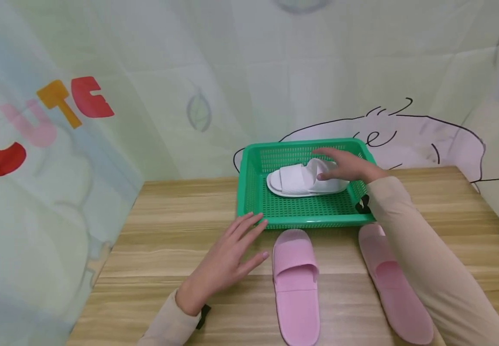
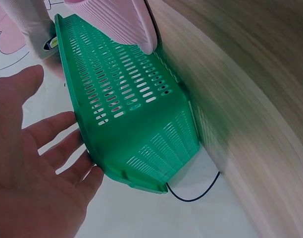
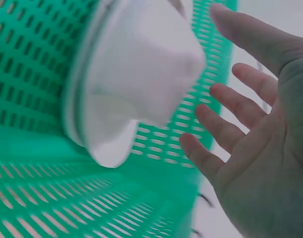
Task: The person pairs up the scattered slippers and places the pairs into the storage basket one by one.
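Note:
White slippers [image 1: 292, 178] lie sideways in a green plastic basket [image 1: 318, 220]; one seems to rest on another, though the overlap is hard to make out. My right hand [image 1: 348, 166] hovers over their right end, fingers parted and gripping nothing; the right wrist view shows a gap between the fingertips and the white slipper [image 3: 141, 64]. At the basket's front left corner is my left hand [image 1: 227, 259], its fingers spread. In the left wrist view its fingertips are at the basket rim [image 2: 87, 144]; whether they press on it I cannot tell.
Two pink slippers lie in front of the basket on the wood-grain table [image 1: 167, 230]: one pink slipper [image 1: 297, 298] at centre, another pink slipper [image 1: 405, 302] partly under my right forearm. A printed cloth [image 1: 167, 86] hangs behind the table and along its left side.

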A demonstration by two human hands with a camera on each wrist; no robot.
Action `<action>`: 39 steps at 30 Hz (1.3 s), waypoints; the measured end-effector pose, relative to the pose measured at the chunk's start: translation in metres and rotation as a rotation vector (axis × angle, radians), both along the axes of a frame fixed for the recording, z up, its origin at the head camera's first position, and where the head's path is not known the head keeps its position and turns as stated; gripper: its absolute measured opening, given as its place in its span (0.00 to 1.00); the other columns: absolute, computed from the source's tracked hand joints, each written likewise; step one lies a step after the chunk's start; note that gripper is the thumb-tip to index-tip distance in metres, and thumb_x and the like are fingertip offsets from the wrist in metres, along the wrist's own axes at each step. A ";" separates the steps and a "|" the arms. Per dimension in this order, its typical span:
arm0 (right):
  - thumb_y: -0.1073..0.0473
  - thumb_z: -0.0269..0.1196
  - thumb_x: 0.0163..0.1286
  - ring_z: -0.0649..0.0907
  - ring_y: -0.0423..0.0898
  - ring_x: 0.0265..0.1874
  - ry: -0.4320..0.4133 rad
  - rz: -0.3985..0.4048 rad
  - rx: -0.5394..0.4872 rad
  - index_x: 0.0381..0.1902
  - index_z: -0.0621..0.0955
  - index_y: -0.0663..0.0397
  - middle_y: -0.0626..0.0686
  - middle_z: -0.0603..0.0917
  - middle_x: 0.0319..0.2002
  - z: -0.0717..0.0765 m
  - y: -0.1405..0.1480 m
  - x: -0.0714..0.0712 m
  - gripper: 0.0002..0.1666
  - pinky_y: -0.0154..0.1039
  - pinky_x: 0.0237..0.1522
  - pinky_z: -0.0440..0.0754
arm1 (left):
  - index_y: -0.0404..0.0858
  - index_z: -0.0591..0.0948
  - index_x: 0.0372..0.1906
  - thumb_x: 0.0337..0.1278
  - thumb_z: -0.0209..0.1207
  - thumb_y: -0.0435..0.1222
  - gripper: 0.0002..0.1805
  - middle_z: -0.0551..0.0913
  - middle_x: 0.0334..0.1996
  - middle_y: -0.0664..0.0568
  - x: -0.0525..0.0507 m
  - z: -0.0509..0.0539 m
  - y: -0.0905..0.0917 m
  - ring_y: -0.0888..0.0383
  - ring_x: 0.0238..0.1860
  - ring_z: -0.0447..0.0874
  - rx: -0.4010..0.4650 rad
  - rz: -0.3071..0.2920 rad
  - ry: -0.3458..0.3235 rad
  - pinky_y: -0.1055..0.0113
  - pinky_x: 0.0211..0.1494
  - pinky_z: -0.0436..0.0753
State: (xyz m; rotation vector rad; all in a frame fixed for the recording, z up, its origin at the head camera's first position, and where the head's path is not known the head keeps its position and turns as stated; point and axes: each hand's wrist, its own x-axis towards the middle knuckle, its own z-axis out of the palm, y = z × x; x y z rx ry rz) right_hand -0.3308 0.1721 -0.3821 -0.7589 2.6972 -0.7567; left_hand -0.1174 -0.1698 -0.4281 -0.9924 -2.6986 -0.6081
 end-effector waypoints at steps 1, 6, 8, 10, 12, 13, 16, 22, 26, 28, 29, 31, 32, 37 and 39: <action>0.54 0.69 0.75 0.61 0.68 0.80 0.019 0.009 -0.010 0.82 0.63 0.59 0.67 0.62 0.81 0.003 0.001 0.001 0.45 0.70 0.78 0.60 | 0.38 0.70 0.79 0.74 0.64 0.48 0.37 0.69 0.79 0.42 0.000 0.000 0.000 0.41 0.80 0.63 -0.002 0.001 0.001 0.46 0.81 0.66; 0.51 0.66 0.78 0.61 0.65 0.81 0.106 0.020 -0.063 0.82 0.63 0.58 0.64 0.63 0.81 0.027 0.002 0.007 0.43 0.66 0.80 0.59 | 0.38 0.71 0.78 0.73 0.65 0.47 0.36 0.70 0.78 0.43 -0.002 0.002 0.001 0.41 0.79 0.65 -0.011 0.004 0.017 0.46 0.82 0.66; 0.51 0.66 0.78 0.61 0.64 0.81 0.128 0.021 -0.083 0.82 0.63 0.56 0.62 0.63 0.81 0.038 0.002 0.011 0.43 0.66 0.80 0.59 | 0.38 0.72 0.78 0.73 0.65 0.47 0.35 0.70 0.78 0.43 -0.002 0.002 0.001 0.41 0.79 0.65 -0.015 0.003 0.021 0.46 0.82 0.66; 0.51 0.66 0.78 0.62 0.63 0.81 0.150 0.029 -0.091 0.83 0.63 0.55 0.61 0.63 0.81 0.048 0.002 0.017 0.42 0.66 0.79 0.60 | 0.38 0.72 0.78 0.73 0.65 0.47 0.35 0.70 0.78 0.43 -0.003 0.002 0.001 0.41 0.79 0.65 -0.017 0.003 0.026 0.46 0.82 0.66; 0.51 0.66 0.78 0.62 0.62 0.81 0.173 0.040 -0.089 0.82 0.64 0.54 0.60 0.64 0.81 0.056 0.003 0.024 0.42 0.66 0.79 0.60 | 0.38 0.72 0.78 0.73 0.65 0.47 0.35 0.70 0.78 0.43 -0.003 0.002 0.002 0.41 0.79 0.65 -0.021 0.004 0.032 0.47 0.82 0.66; 0.51 0.66 0.78 0.63 0.62 0.80 0.189 0.043 -0.087 0.82 0.64 0.53 0.60 0.65 0.81 0.060 0.003 0.028 0.41 0.66 0.79 0.61 | 0.37 0.72 0.78 0.73 0.65 0.47 0.35 0.70 0.78 0.44 -0.003 0.002 0.002 0.41 0.79 0.65 -0.024 0.004 0.037 0.47 0.82 0.66; 0.52 0.67 0.77 0.64 0.62 0.79 0.239 0.057 -0.085 0.80 0.68 0.54 0.60 0.67 0.79 0.067 0.007 0.044 0.39 0.66 0.78 0.62 | 0.37 0.73 0.77 0.73 0.65 0.47 0.35 0.70 0.78 0.43 -0.003 0.002 0.004 0.42 0.79 0.66 -0.029 0.003 0.045 0.47 0.82 0.66; 0.54 0.68 0.76 0.68 0.63 0.78 0.332 0.085 -0.085 0.75 0.74 0.57 0.61 0.71 0.77 0.069 0.017 0.076 0.34 0.66 0.77 0.65 | 0.38 0.73 0.77 0.74 0.64 0.48 0.35 0.70 0.77 0.43 -0.004 0.003 0.007 0.42 0.79 0.66 -0.033 0.010 0.052 0.46 0.81 0.67; 0.55 0.70 0.75 0.71 0.63 0.76 0.388 0.104 -0.077 0.74 0.75 0.58 0.61 0.74 0.75 0.066 0.026 0.094 0.34 0.66 0.74 0.69 | 0.38 0.72 0.77 0.73 0.65 0.47 0.35 0.70 0.77 0.42 -0.004 0.003 0.008 0.42 0.78 0.66 -0.030 0.014 0.077 0.45 0.81 0.67; 0.56 0.70 0.74 0.72 0.64 0.74 0.405 0.109 -0.067 0.73 0.76 0.58 0.61 0.75 0.74 0.063 0.031 0.103 0.33 0.67 0.73 0.70 | 0.37 0.73 0.77 0.73 0.65 0.47 0.35 0.71 0.77 0.41 -0.004 0.003 0.008 0.41 0.78 0.67 -0.023 0.013 0.090 0.44 0.80 0.67; 0.56 0.70 0.74 0.72 0.65 0.74 0.409 0.110 -0.062 0.73 0.76 0.57 0.61 0.75 0.74 0.061 0.033 0.107 0.33 0.67 0.73 0.70 | 0.37 0.73 0.77 0.72 0.65 0.47 0.35 0.71 0.76 0.41 -0.004 0.003 0.008 0.41 0.78 0.67 -0.020 0.015 0.094 0.44 0.80 0.68; 0.56 0.71 0.73 0.73 0.65 0.73 0.426 0.118 -0.051 0.72 0.77 0.57 0.61 0.76 0.74 0.056 0.037 0.116 0.32 0.68 0.71 0.71 | 0.36 0.74 0.76 0.72 0.66 0.47 0.35 0.72 0.75 0.40 -0.003 0.003 0.008 0.40 0.77 0.68 -0.011 0.019 0.102 0.43 0.79 0.68; 0.56 0.71 0.73 0.74 0.65 0.72 0.436 0.120 -0.044 0.72 0.78 0.57 0.61 0.76 0.73 0.053 0.039 0.121 0.32 0.68 0.71 0.71 | 0.36 0.74 0.76 0.72 0.66 0.47 0.34 0.73 0.75 0.41 -0.002 0.003 0.008 0.40 0.77 0.68 -0.011 0.026 0.097 0.42 0.79 0.68; 0.56 0.73 0.70 0.77 0.65 0.69 0.501 0.128 -0.014 0.70 0.79 0.54 0.60 0.78 0.72 0.037 0.049 0.142 0.33 0.69 0.67 0.74 | 0.37 0.76 0.74 0.72 0.66 0.47 0.33 0.74 0.74 0.41 -0.001 0.003 0.008 0.41 0.76 0.69 -0.010 0.059 0.068 0.40 0.79 0.69; 0.57 0.75 0.68 0.77 0.65 0.68 0.521 0.125 -0.015 0.69 0.80 0.54 0.60 0.79 0.71 0.031 0.054 0.151 0.33 0.70 0.66 0.73 | 0.37 0.76 0.74 0.72 0.66 0.47 0.33 0.74 0.74 0.41 0.000 0.003 0.008 0.41 0.76 0.69 -0.013 0.063 0.062 0.40 0.79 0.68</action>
